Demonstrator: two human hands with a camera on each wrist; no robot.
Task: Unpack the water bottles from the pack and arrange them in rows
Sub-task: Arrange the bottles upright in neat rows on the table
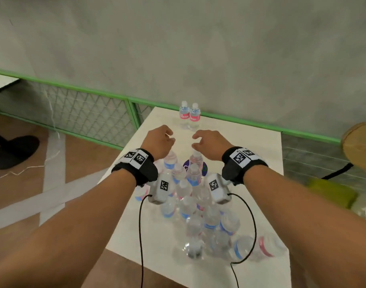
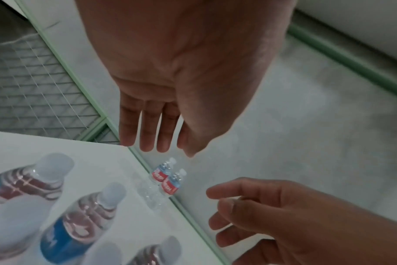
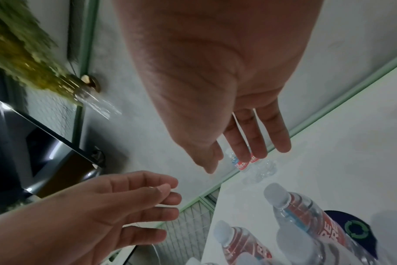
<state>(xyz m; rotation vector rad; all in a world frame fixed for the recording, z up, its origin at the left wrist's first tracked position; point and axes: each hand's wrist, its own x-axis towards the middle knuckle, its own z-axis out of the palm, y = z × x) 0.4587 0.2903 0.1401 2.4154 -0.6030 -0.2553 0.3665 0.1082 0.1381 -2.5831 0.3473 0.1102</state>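
Two clear water bottles with red labels (image 1: pixel 189 115) stand upright side by side at the far edge of the white table (image 1: pixel 250 154). A loose cluster of several similar bottles (image 1: pixel 188 204) with red or blue labels fills the table's middle and near part; some stand and some near the front lie down. My left hand (image 1: pixel 169 137) and right hand (image 1: pixel 195 141) hover over the table between the pair and the cluster, fingers relaxed and holding nothing. The wrist views show both palms empty: left hand (image 2: pixel 168 147), right hand (image 3: pixel 236 156), with the far pair (image 2: pixel 168 179) beyond the fingertips.
A dark blue round label with a green recycling mark (image 1: pixel 204 168) lies among the bottles. A green-framed mesh railing (image 1: pixel 84 113) runs behind the table. A round wooden tabletop (image 1: pixel 358 148) and a yellow-green object (image 1: pixel 331 192) are on the right. A black table base (image 1: pixel 14 150) stands on the floor at left.
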